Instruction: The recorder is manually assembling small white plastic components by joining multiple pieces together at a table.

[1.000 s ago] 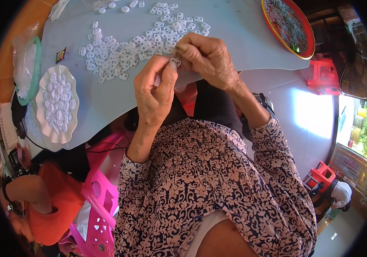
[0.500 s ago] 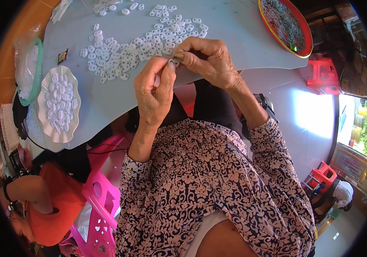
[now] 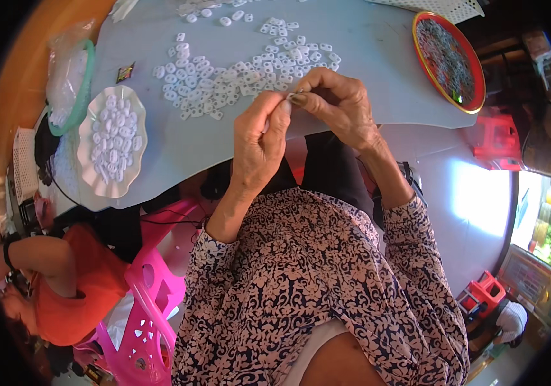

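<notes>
Above the near edge of the table, my left hand [image 3: 259, 141] and my right hand [image 3: 341, 108] meet at the fingertips. Both are closed in a pinch on a small white plastic piece [image 3: 290, 97], mostly covered by the fingers. Just beyond them spreads a loose pile of white plastic pieces [image 3: 224, 87], flat and with two holes each. To the left stands a white wavy-edged dish [image 3: 111, 187] with more white oval pieces in it. A red-rimmed round tray [image 3: 478, 80] of small metallic-looking parts lies at the far right.
A green-rimmed basket [image 3: 87, 83] with a plastic bag and a small dark packet [image 3: 125, 72] are at the table's left. A person in an orange top [image 3: 85, 283] sits at lower left, near a pink chair [image 3: 153, 302]. Red stools [image 3: 497, 138] stand at right.
The whole view has shifted, so the table and its things appear farther right. My hands remain together in a pinch, with the fingertips now covering more of the white piece.
</notes>
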### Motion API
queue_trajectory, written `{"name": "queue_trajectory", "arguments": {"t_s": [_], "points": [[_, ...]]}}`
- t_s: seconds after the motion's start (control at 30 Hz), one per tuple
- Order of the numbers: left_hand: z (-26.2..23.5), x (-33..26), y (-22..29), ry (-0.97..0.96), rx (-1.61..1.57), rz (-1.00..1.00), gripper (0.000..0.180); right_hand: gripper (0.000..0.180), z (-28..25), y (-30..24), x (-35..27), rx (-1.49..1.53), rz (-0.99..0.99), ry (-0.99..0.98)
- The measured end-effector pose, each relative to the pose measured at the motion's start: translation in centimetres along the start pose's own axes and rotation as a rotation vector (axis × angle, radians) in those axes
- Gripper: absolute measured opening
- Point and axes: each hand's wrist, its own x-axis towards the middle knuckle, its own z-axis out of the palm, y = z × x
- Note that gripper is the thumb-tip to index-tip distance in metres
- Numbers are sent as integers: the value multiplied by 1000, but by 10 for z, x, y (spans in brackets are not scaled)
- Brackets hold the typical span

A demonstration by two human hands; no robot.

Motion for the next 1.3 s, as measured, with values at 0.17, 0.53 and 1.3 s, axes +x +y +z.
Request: {"name": "queue_trajectory", "arguments": {"t_s": [0.17,0.53,1.3], "points": [[-12,4,5,-31,21,31,13,5,0,-6,-2,138,108,47],[-95,85,-7,100,928,382,9,13,0,0,-6,139,62,105],[-76,161,-40,-374,1023,112,16,14,-1,-2,-11,9,23,78]]}}
